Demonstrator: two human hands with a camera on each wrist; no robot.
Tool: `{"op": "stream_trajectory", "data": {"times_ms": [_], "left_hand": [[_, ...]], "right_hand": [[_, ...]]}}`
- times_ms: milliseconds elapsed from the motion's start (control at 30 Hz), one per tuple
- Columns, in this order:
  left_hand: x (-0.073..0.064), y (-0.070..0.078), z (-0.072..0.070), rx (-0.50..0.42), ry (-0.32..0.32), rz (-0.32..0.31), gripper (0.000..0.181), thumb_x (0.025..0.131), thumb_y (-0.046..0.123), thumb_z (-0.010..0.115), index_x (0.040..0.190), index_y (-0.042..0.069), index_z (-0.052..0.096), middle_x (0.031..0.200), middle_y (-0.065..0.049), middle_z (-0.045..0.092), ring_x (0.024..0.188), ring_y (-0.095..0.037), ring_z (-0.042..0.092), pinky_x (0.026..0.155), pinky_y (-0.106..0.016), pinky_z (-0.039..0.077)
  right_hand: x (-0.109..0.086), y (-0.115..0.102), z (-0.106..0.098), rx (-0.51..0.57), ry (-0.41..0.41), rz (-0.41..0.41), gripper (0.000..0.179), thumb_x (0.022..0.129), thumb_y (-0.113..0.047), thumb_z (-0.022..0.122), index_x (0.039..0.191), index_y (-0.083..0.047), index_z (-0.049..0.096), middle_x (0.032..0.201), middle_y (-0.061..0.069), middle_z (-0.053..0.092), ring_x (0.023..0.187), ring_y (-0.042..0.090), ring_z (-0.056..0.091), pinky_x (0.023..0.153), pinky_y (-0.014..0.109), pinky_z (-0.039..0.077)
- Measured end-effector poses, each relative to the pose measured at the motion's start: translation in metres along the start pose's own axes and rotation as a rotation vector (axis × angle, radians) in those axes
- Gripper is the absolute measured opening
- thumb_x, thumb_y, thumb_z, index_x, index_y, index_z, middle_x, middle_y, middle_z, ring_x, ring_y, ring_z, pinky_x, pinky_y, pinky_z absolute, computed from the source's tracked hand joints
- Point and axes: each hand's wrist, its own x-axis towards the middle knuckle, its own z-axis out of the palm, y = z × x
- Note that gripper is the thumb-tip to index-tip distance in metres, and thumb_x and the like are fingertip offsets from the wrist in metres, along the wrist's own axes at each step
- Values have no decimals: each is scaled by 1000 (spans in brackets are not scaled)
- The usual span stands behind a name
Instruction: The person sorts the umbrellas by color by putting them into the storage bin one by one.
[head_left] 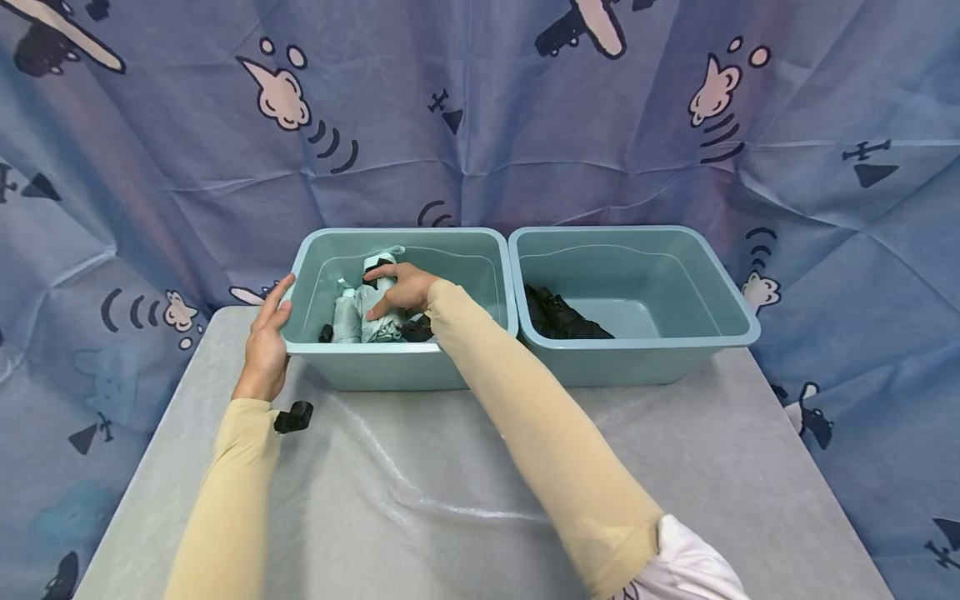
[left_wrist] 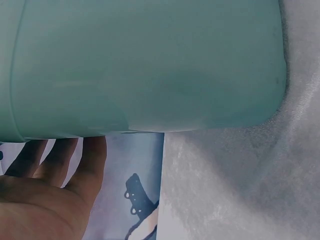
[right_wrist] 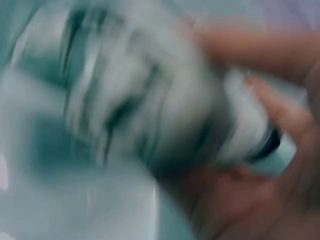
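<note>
In the head view my right hand reaches into the left green bin. It grips a pale green bundle that looks like a folded umbrella, its fingers and thumb around the fabric. The right wrist view shows the crinkled fabric, blurred, in that hand. A second pale folded umbrella with a small loop at its top stands close on the left. My left hand rests against the bin's left end. In the left wrist view its fingers lie fairly straight along the outer wall.
Beside the left bin stands a matching right bin, their rims nearly touching. Black folded fabric lies in its left part. Dark items sit in the left bin. A grey-covered table carries both, before a blue patterned curtain.
</note>
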Motion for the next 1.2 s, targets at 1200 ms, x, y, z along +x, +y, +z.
{"op": "stream_trajectory", "data": {"times_ms": [1200], "left_hand": [[2,0,1,-17,10,5,52,113,23,25,164,22,21,169,-1,11,150,-30,19,121,-49,18]], "right_hand": [[4,-5,12,127,-141,133,72,96,-4,70,159,-11,35,160,15,34,123,36,55,106,44,46]]}}
